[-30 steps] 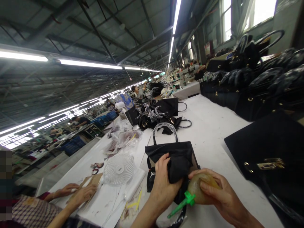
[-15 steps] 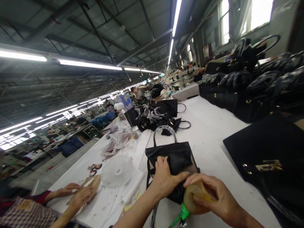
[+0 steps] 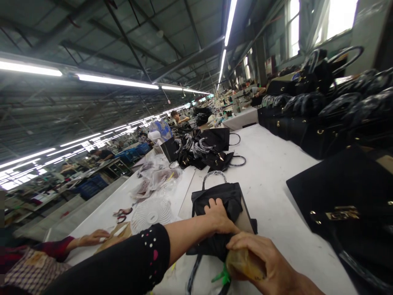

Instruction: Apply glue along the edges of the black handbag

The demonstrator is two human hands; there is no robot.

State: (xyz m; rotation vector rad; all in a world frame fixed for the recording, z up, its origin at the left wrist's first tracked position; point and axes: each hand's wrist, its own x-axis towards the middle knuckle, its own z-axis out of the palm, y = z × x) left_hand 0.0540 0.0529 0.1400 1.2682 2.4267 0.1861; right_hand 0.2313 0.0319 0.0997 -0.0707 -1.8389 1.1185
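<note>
A black handbag (image 3: 204,197) lies on the white table, its far handle (image 3: 215,173) wrapped in clear plastic. My left hand (image 3: 217,217) presses on its bunched black fabric, with the visible fingers apart; the thumb is partly hidden. A grey-brown panel (image 3: 246,215) shows along the bag's right side. Closed around a yellowish squeeze bottle (image 3: 242,264), my right hand (image 3: 265,256) is just below the left one at the bag's near right edge. The bottle's green nozzle (image 3: 223,275) points down and left, away from the bag's panel.
At left, a co-worker's hand (image 3: 93,237) is near brown card (image 3: 118,235). Scissors (image 3: 123,213), a white fan (image 3: 150,215) and plastic bags (image 3: 159,176) lie beyond. Black bags (image 3: 199,147) are piled ahead; another bag (image 3: 325,192) and stacked bags (image 3: 291,127) stand right.
My left forearm has swung farther across, bringing its dark sleeve into view. Bottle and right hand have shifted slightly left and down. The bag has turned a little; one co-worker's hand is now hidden.
</note>
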